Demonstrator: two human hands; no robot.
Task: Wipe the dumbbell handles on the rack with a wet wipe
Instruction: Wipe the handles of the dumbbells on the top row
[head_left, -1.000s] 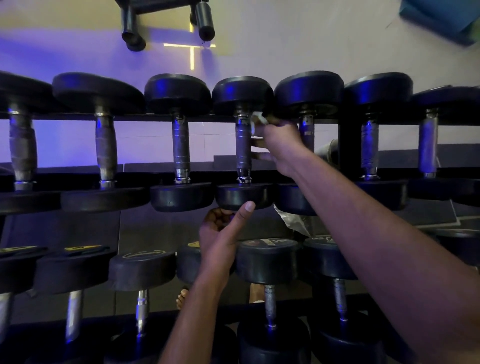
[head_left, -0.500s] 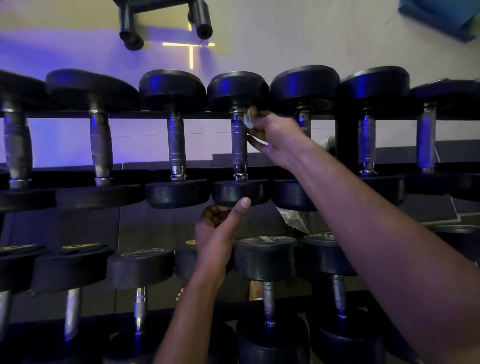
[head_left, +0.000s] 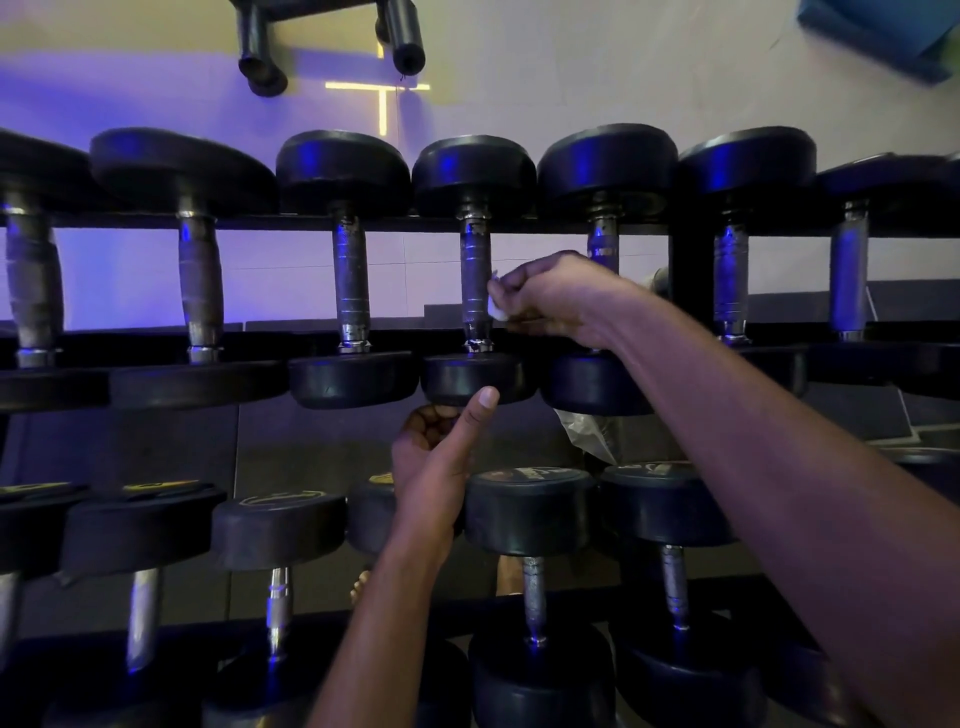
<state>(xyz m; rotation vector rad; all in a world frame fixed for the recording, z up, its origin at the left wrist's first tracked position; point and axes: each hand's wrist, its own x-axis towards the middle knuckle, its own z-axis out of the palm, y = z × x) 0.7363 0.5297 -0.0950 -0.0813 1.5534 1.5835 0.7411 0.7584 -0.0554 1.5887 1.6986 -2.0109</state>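
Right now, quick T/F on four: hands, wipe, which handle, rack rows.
1. The right hand pinches a white wipe against a top-row dumbbell handle. True.
2. The left hand holds a spray bottle. False: it holds no bottle; its thumb touches that dumbbell's near head.
3. The rack shows two rows of dumbbells. True.
4. The wipe is on the leftmost handle. False: it is on a handle near the middle.

Upper dumbbell row above lower row — rack rails between.
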